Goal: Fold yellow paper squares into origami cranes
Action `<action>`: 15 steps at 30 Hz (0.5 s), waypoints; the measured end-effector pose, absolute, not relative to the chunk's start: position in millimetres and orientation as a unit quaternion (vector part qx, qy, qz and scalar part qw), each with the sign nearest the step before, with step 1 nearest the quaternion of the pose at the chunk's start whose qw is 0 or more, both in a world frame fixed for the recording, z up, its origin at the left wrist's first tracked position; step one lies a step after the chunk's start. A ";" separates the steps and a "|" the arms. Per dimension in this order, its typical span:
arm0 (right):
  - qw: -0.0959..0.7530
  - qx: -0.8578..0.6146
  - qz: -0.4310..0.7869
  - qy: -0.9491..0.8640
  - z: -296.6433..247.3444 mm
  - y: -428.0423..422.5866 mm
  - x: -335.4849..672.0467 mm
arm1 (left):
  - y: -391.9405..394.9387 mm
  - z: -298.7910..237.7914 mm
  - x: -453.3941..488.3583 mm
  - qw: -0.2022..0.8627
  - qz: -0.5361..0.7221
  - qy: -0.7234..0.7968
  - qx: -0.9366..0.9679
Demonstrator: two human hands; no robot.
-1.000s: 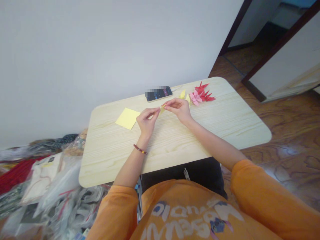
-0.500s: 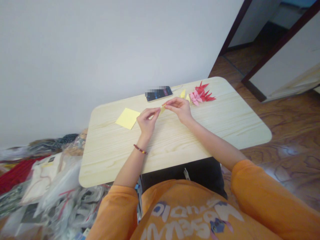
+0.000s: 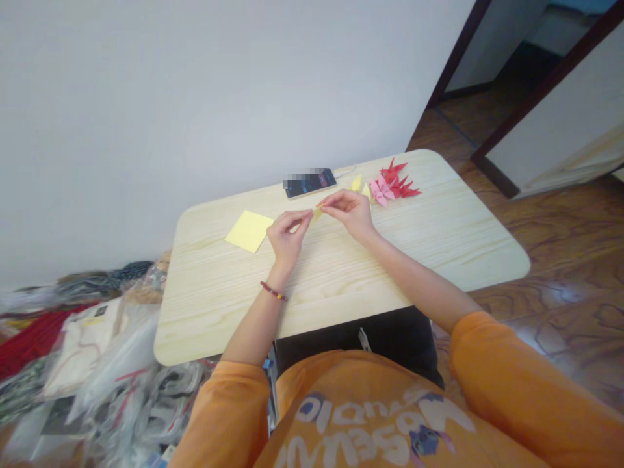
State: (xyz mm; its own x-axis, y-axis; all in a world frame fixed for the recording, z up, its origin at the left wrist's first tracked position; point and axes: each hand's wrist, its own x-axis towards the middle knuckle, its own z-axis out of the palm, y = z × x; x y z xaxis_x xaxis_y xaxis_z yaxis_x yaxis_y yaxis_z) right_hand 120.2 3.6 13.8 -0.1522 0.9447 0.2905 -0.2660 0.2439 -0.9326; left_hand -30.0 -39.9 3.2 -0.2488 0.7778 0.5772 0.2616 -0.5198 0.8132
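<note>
left hand (image 3: 285, 235): thumb and fingertips were pinched on the left end of the paper (image 3: 317, 212); beaded bracelet (image 3: 273, 291) sat on that wrist.
right hand (image 3: 355, 213): thumb and fingertips were pinched on the paper's other end.
paper: small, yellow, was held between both hands over the table (image 3: 331, 273); mostly covered by fingers, so couldn't tell its exact fold.
sheet (image 3: 247, 232): yellow, four-cornered, lay flat just left of the left hand; couldn't tell if they touched.
phone (image 3: 312, 184): lay screen up beyond the hands, near the wall-side edge.
yellow folds (image 3: 357, 182): were just past the right hand, partly hidden by it.
pink fold (image 3: 383, 190): sat between the yellow folds and the red folds (image 3: 407, 189).
red folds: spiky, rightmost in that cluster.
</note>
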 end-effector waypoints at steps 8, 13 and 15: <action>0.566 -0.325 0.529 -0.542 13.1 3.5 120.1 | -39.9 4.3 -29.0 0.206 0.655 0.450 0.571; 0.564 -0.329 0.527 -0.543 14.0 2.9 120.4 | -39.7 3.9 -28.9 0.216 0.662 0.441 0.566; 0.566 -0.329 0.529 -0.540 13.8 3.1 120.5 | -39.8 3.8 -29.1 0.215 0.663 0.440 0.566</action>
State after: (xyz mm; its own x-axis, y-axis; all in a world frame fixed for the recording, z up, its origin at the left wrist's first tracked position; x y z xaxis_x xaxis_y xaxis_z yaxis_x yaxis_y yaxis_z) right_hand 120.5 3.1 13.8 -0.1434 0.9541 0.2631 -0.2435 0.2237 -0.9437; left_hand -29.1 -39.8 3.8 -0.2669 0.7839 0.5606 0.2131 -0.5193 0.8276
